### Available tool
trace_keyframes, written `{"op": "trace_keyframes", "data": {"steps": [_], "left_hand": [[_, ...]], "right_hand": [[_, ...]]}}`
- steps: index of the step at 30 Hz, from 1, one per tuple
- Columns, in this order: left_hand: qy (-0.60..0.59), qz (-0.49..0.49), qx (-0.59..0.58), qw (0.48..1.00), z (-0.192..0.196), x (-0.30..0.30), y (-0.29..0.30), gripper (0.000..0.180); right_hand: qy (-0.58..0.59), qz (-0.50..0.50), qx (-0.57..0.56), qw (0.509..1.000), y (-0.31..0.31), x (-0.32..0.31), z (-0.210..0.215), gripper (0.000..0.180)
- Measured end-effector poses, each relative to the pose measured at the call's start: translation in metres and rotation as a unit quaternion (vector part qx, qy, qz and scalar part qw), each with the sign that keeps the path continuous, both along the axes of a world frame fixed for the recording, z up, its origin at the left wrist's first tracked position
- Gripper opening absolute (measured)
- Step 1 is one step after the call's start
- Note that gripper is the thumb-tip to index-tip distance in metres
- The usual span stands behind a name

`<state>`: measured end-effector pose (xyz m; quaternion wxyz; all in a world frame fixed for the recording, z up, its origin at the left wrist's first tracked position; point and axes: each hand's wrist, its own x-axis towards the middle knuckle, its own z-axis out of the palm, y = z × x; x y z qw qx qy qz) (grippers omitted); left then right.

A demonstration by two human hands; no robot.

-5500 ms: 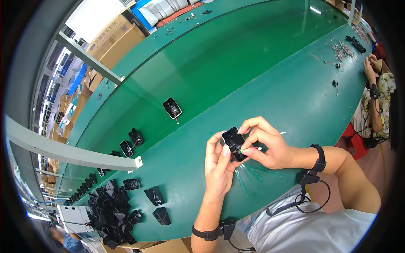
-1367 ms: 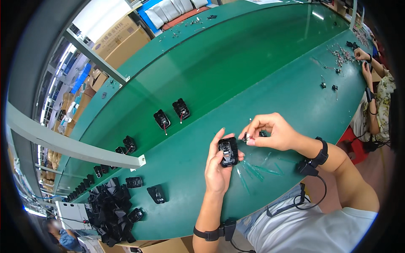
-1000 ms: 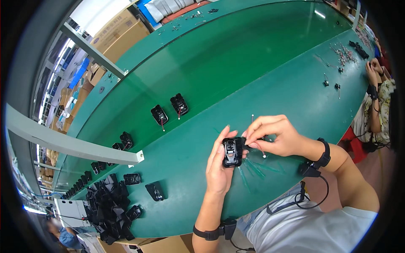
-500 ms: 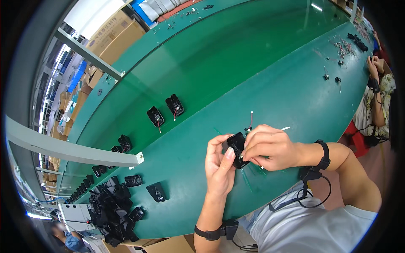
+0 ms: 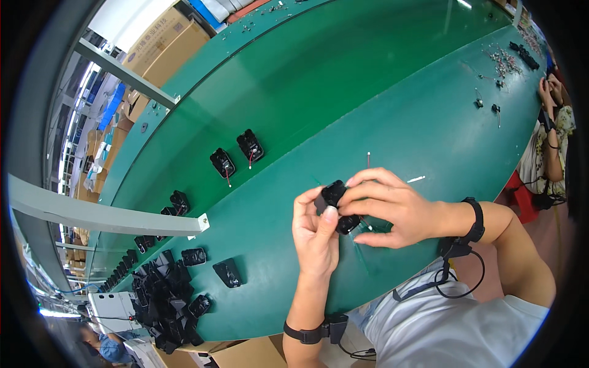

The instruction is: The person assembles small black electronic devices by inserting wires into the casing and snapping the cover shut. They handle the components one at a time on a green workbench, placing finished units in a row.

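A small black plastic housing point(image 5: 333, 193) is gripped by my left hand point(image 5: 316, 239), its thumb on the near side and its fingers behind. The curved fingers of my right hand point(image 5: 396, 208) rest on the housing's right side, the thumb lower and apart from them. Just below sits another black part point(image 5: 348, 224); whether it belongs to the housing I cannot tell. Past my right fingers a thin red wire point(image 5: 369, 161) with a white end sticks out, and a short white-ended lead point(image 5: 416, 179) lies on the green table. My right hand hides what lies beneath it.
Two black housings with red wires point(image 5: 222, 163) point(image 5: 250, 146) lie on the glossy green strip beyond. At left are a heap of black housings point(image 5: 162, 294), a single housing point(image 5: 227, 273) and a grey metal bracket point(image 5: 123, 214). A co-worker's hands point(image 5: 550, 92) are far right, near scattered small parts point(image 5: 504, 63).
The housing has turned and tilted in my left hand. My right fingers have spread from a tight pinch at its lower part and shifted onto its upper right side.
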<state>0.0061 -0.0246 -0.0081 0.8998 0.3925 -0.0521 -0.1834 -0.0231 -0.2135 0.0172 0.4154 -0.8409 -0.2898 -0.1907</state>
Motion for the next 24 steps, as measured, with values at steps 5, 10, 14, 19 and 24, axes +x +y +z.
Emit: {"op": "trace_keyframes", "data": {"steps": [5,10,14,19,24], "left_hand": [[-0.083,0.030,0.043,0.995,-0.014,-0.002,-0.001,0.041],[-0.124,0.080,0.155,0.977,0.005,-0.005,-0.001,0.025],[-0.262,0.119,0.197,0.937,0.010,-0.004,-0.001,0.026],[-0.323,0.135,0.258,0.901,0.010,-0.002,0.011,0.030],[-0.358,0.142,0.314,0.868,0.010,0.003,0.020,0.030]], "right_hand": [[0.015,0.010,0.035,0.999,-0.001,0.002,-0.001,0.031],[0.160,0.040,0.125,0.978,-0.002,-0.004,0.011,0.029],[0.346,0.190,0.294,0.870,-0.016,0.007,-0.007,0.029],[0.431,0.238,0.369,0.789,-0.014,0.006,-0.004,0.022],[0.513,0.245,0.446,0.692,-0.009,-0.002,-0.010,0.022]]}}
